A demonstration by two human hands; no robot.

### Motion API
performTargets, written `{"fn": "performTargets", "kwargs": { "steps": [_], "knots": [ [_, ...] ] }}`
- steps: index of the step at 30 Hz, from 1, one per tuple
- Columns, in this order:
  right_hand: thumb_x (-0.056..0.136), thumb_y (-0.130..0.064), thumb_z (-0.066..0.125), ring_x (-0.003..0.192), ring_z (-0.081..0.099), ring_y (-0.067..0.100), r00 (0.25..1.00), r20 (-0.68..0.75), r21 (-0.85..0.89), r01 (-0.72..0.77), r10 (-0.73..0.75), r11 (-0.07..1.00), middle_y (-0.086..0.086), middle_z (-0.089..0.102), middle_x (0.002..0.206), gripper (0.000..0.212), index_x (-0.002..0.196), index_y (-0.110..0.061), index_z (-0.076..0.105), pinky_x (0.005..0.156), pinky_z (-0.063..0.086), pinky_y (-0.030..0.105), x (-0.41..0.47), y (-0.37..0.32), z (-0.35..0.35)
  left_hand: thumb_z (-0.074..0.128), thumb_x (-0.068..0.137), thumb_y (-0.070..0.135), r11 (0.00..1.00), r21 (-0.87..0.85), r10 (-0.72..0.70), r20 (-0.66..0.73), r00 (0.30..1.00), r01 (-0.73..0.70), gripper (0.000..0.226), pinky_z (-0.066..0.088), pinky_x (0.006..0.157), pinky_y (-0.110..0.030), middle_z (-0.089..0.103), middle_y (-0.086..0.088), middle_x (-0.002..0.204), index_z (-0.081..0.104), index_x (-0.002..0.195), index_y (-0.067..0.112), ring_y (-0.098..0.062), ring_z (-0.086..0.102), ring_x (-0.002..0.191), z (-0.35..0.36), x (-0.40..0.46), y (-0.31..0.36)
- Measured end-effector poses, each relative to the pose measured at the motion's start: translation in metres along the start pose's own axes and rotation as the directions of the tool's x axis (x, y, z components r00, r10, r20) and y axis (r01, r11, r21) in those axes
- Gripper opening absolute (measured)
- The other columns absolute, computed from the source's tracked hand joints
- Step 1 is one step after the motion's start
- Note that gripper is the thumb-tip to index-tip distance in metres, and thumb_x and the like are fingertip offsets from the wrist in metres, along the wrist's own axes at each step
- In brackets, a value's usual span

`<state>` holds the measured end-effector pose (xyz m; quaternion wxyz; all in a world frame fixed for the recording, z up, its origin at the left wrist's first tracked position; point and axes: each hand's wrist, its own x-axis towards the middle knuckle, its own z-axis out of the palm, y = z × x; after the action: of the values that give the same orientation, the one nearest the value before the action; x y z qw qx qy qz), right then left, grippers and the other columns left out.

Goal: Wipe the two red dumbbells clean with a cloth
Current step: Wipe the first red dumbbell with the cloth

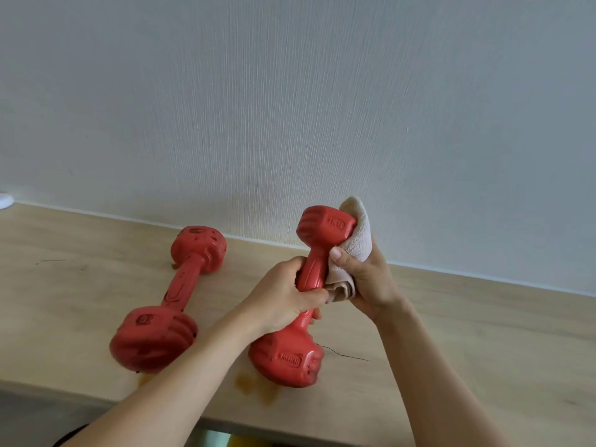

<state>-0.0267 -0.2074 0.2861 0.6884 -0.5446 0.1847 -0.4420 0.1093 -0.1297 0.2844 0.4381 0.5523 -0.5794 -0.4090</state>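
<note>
- Both hands are busy on the same dumbbell: the left hand [283, 295] is wrapped tight around the handle of the held dumbbell [303, 295], fingers fully curled, thumb side up.
- Right hand [364, 279] sits just to the right of it, closed around a cream cloth [354, 243] and pressing it against the handle and the upper head. You can see the thumb lying flat on the cloth.
- Behind both hands is a pale textured wall [290, 108], taking up most of the view.
- Under the hands is a light wooden table [467, 333]. It has some yellowish stains [258, 387] right below the left wrist, and a thin dark scratch off to the right of the lower head.
- That held dumbbell stands nearly upright, tilted a bit, bottom head near or on the wood (can't tell which), top head poking above the right hand's fingers.
- Second dumbbell [167, 301] lies on its side to the left of the left hand, untouched, with dark spots on it.
- Cloth is bunched up, top corner sticking up past the upper head, lower folds tucked between the two hands.
</note>
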Motion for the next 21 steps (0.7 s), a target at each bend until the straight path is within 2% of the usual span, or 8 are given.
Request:
{"fn": "performTargets", "kwargs": {
  "steps": [3, 5, 7, 10, 13, 15, 19, 21],
  "knots": [
    [0.068, -0.01, 0.08, 0.062, 0.062, 0.028, 0.999, -0.03, -0.081, 0.019, -0.022, 0.996, 0.013, 0.061, 0.086, 0.059, 0.117, -0.01, 0.047, 0.046, 0.052, 0.032, -0.005, -0.008, 0.004, 0.068, 0.082, 0.01, 1.0, -0.011, 0.01, 0.068, 0.998, -0.01, 0.022, 0.057, 0.066, -0.032, 0.07, 0.005, 0.074, 0.055, 0.099, 0.016, -0.017, 0.069, 0.066, -0.004, 0.001, 0.0],
    [0.067, -0.007, 0.081, 0.055, 0.061, 0.033, 0.994, -0.108, -0.191, -0.002, -0.019, 0.982, 0.017, 0.062, 0.086, 0.06, 0.116, -0.011, 0.046, 0.042, 0.05, 0.035, -0.006, -0.013, 0.01, 0.067, 0.083, 0.013, 0.999, 0.039, 0.029, 0.079, 0.996, -0.032, 0.023, 0.058, 0.078, -0.037, 0.071, 0.0, 0.086, 0.055, 0.102, 0.016, -0.017, 0.07, 0.076, -0.007, 0.005, 0.0],
    [0.056, -0.015, 0.088, 0.072, 0.067, 0.035, 0.969, -0.242, -0.297, -0.021, -0.054, 0.955, 0.017, 0.064, 0.098, 0.076, 0.119, -0.012, 0.046, 0.053, 0.054, 0.039, -0.004, -0.012, 0.015, 0.069, 0.078, 0.026, 0.982, 0.182, 0.038, 0.042, 0.998, -0.045, 0.029, 0.054, 0.084, -0.039, 0.069, 0.002, 0.09, 0.055, 0.102, 0.018, -0.013, 0.067, 0.081, -0.006, 0.006, -0.001],
    [0.042, -0.035, 0.094, 0.091, 0.067, 0.034, 0.94, -0.311, -0.453, -0.017, -0.14, 0.892, 0.008, 0.065, 0.103, 0.088, 0.115, -0.019, 0.047, 0.068, 0.056, 0.046, -0.001, -0.009, 0.022, 0.069, 0.068, 0.044, 0.951, 0.308, 0.023, -0.069, 0.997, 0.0, 0.047, 0.056, 0.074, -0.04, 0.066, 0.002, 0.085, 0.052, 0.102, 0.017, -0.012, 0.066, 0.072, 0.001, 0.002, -0.003],
    [0.039, -0.043, 0.088, 0.093, 0.066, 0.024, 0.932, -0.302, -0.545, 0.004, -0.201, 0.838, 0.001, 0.064, 0.101, 0.087, 0.113, -0.02, 0.049, 0.073, 0.057, 0.044, 0.0, -0.011, 0.022, 0.072, 0.077, 0.026, 0.986, 0.164, 0.008, -0.107, 0.994, 0.01, 0.039, 0.057, 0.062, -0.034, 0.066, -0.004, 0.085, 0.047, 0.105, 0.014, -0.014, 0.066, 0.062, 0.003, 0.001, -0.004],
    [0.04, -0.043, 0.089, 0.081, 0.067, 0.031, 0.938, -0.291, -0.542, -0.001, -0.186, 0.84, 0.005, 0.065, 0.096, 0.084, 0.11, -0.019, 0.049, 0.06, 0.056, 0.043, 0.0, -0.012, 0.02, 0.07, 0.078, 0.016, 0.997, 0.082, 0.009, -0.09, 0.996, -0.002, 0.036, 0.057, 0.061, -0.034, 0.062, -0.005, 0.082, 0.047, 0.106, 0.013, -0.014, 0.065, 0.06, 0.001, 0.0, -0.004],
    [0.05, -0.02, 0.084, 0.05, 0.058, 0.033, 0.949, -0.29, -0.398, -0.006, -0.12, 0.917, 0.011, 0.063, 0.07, 0.074, 0.11, -0.001, 0.047, 0.045, 0.047, 0.049, -0.001, -0.009, 0.021, 0.066, 0.079, 0.003, 1.0, 0.013, 0.021, -0.058, 0.998, -0.02, 0.035, 0.055, 0.058, -0.029, 0.055, -0.002, 0.078, 0.046, 0.107, 0.01, -0.011, 0.062, 0.058, -0.005, 0.0, -0.002],
    [0.055, -0.016, 0.084, 0.044, 0.056, 0.031, 0.961, -0.259, -0.368, -0.004, -0.099, 0.93, 0.019, 0.061, 0.064, 0.067, 0.108, 0.002, 0.047, 0.039, 0.045, 0.041, 0.0, -0.009, 0.019, 0.065, 0.078, 0.0, 1.0, -0.008, 0.02, -0.034, 0.999, -0.021, 0.036, 0.054, 0.058, -0.029, 0.054, -0.003, 0.077, 0.046, 0.107, 0.01, -0.011, 0.061, 0.058, -0.007, 0.001, -0.002]
  ]
}}
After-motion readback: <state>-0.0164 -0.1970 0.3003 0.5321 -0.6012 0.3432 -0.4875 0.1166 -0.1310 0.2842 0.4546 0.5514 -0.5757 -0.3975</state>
